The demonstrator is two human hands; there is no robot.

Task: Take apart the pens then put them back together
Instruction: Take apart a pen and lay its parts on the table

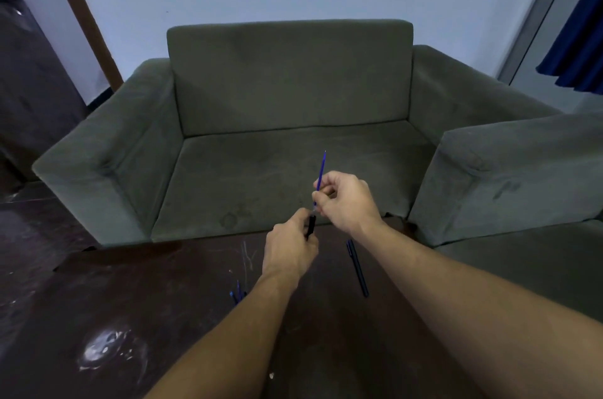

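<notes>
My right hand [347,199] pinches a thin blue ink refill [322,167] that points up and away, its lower end hidden in my fingers. Just below it, my left hand [288,248] grips a short black pen barrel [311,226], whose top end sits close to the refill's lower end. A whole dark pen [358,268] lies on the dark table [163,300] to the right of my left hand. Small blue pen parts [237,294] lie on the table beside my left forearm, partly hidden by it.
A grey-green sofa [287,124] stands right behind the table's far edge, with a second sofa arm [509,176] at the right. White scuff marks [104,349] show on the table at the near left. A blue curtain [577,49] hangs at the far right.
</notes>
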